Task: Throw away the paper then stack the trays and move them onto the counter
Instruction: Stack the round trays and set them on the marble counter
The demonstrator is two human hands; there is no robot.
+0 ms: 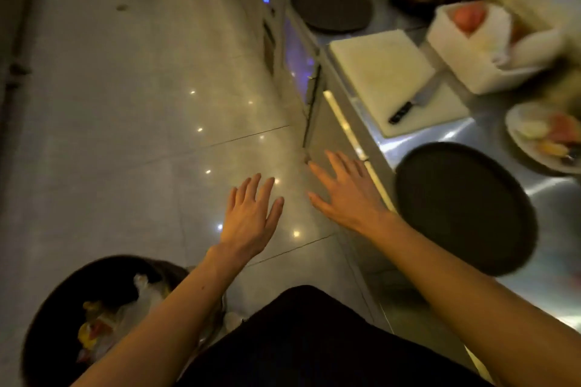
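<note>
both hands empty, fingers spread; the nearest tray point(465, 207) lies on the tabletop point(534, 185) just right of the right hand point(345, 195), left hand point(248, 217) farther off

Left hand point(248, 217): flat, palm down, fingers straight and slightly spread, holding nothing.
Right hand point(344, 190): flat, palm down, fingers splayed wider, holding nothing.
Forearms: bare, both stretched forward, the two hands near each other, not touching.

Both hands empty, fingers spread: left hand point(248, 217), right hand point(344, 190) beside counter point(418, 148); round tray point(465, 207) on it.
</note>
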